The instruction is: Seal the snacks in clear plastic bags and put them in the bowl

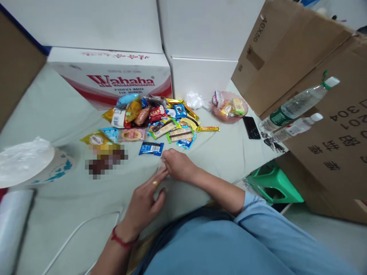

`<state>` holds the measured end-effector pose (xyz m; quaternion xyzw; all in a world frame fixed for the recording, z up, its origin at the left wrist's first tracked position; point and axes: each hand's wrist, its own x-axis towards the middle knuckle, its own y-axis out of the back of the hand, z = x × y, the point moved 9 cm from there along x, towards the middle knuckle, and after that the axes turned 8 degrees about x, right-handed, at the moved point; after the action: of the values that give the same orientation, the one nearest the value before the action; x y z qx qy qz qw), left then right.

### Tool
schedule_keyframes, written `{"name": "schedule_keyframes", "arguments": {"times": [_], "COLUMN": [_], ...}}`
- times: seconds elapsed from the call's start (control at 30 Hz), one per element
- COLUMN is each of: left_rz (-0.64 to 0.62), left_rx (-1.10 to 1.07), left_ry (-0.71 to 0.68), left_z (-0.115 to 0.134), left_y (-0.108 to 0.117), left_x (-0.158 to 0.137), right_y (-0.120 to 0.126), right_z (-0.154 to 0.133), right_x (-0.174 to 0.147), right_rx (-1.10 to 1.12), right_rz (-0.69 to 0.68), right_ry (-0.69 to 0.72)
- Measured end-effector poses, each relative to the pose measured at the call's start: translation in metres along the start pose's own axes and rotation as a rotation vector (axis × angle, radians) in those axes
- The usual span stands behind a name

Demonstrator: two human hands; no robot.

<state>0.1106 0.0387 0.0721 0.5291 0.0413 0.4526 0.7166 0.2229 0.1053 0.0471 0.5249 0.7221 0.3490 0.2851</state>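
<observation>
My right hand (179, 165) is closed, its fingers curled around a small, whitish, see-through piece (162, 164) of tissue or thin plastic; I cannot tell which. My left hand (147, 202) wears a red bracelet (123, 240) at the wrist. Its fingers are stretched forward to meet the whitish piece and the right fingertips, and its thumb stands apart. A small yellow spot (155, 183) shows on a left finger. Just beyond both hands lies a blue snack packet (151, 148), in front of a pile of wrapped snacks (160, 118).
A pink basket (241, 116) of snacks, a phone (252, 128), keys (273, 145) and two water bottles (298, 103) are on the right. At left stand a lidded paper tub (57, 168) and a plastic roll (17, 229). Boxes (114, 78) line the back.
</observation>
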Motion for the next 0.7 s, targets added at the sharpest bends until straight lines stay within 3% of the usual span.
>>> {"name": "schedule_keyframes", "arguments": {"times": [0.07,0.17,0.23,0.47,0.57,0.63,0.7], "left_rz": [0.072,0.188,0.227,0.176,0.149,0.143,0.142], "left_rx": [-0.084,-0.072,-0.012,0.245,0.298,0.306,0.312], "left_ry": [0.146,0.385,0.447,0.234,0.154,0.126,0.115], "left_z": [-0.014,-0.036,-0.043,-0.025,-0.015,-0.011,-0.010], "left_y": [0.015,0.026,0.025,0.003,-0.002,-0.003,-0.005], "left_x": [-0.010,-0.032,-0.044,-0.069,-0.078,-0.083,-0.086], "right_y": [-0.007,-0.014,-0.018,-0.008,0.030,0.080,0.148], "right_z": [-0.004,-0.019,-0.025,-0.014,0.002,0.027,0.067], "right_x": [-0.006,-0.020,-0.026,-0.025,-0.031,-0.039,-0.050], "right_rx": [-0.105,-0.254,-0.329,-0.398,-0.281,-0.119,0.060], "right_rz": [-0.013,0.022,0.036,0.083,0.170,0.308,0.504], "right_ry": [0.024,0.166,0.230,0.173,0.161,0.131,0.070]}}
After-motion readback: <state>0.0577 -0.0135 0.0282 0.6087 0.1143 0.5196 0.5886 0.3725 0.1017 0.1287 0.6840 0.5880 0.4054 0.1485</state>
